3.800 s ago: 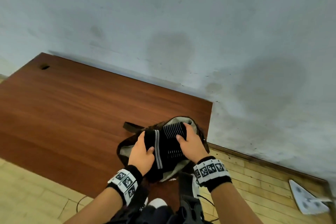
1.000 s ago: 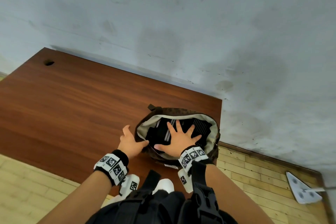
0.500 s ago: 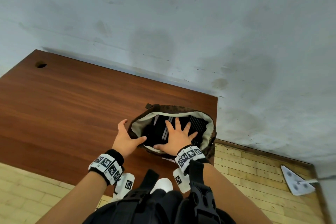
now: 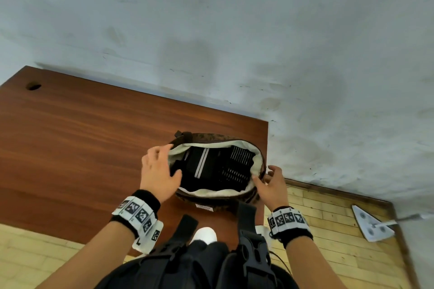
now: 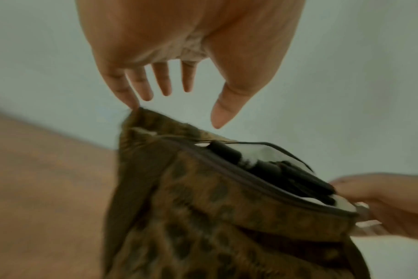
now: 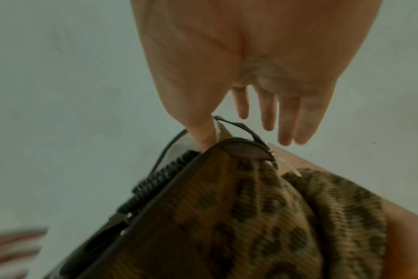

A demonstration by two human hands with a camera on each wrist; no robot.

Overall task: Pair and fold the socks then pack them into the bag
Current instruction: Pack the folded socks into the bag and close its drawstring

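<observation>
A brown leopard-patterned bag [image 4: 211,196] with cream lining lies open near the right end of the wooden table [image 4: 82,148]. Folded black socks [image 4: 211,166] with white stripes fill its inside. My left hand [image 4: 159,169] hovers at the bag's left end with fingers straight and spread, thumb over the rim. In the left wrist view the left hand [image 5: 162,79] has its little finger touching the bag [image 5: 203,207] at its tip, socks [image 5: 263,168] showing inside. My right hand [image 4: 270,183] is at the bag's right end. Its thumb presses the rim of the bag [image 6: 251,207] while the fingers [image 6: 267,113] stay straight and off it.
The table's right edge [image 4: 267,138] runs just past the bag, against a grey wall [image 4: 234,30]. A cable hole [image 4: 32,86] sits at the table's far left. Wooden floor [image 4: 328,230] lies to the right, with a white triangular object [image 4: 371,225] on it.
My right hand has lifted off the socks inside the bag and moved to the bag's right end. My left hand has shifted onto the left rim. The socks lie uncovered.
</observation>
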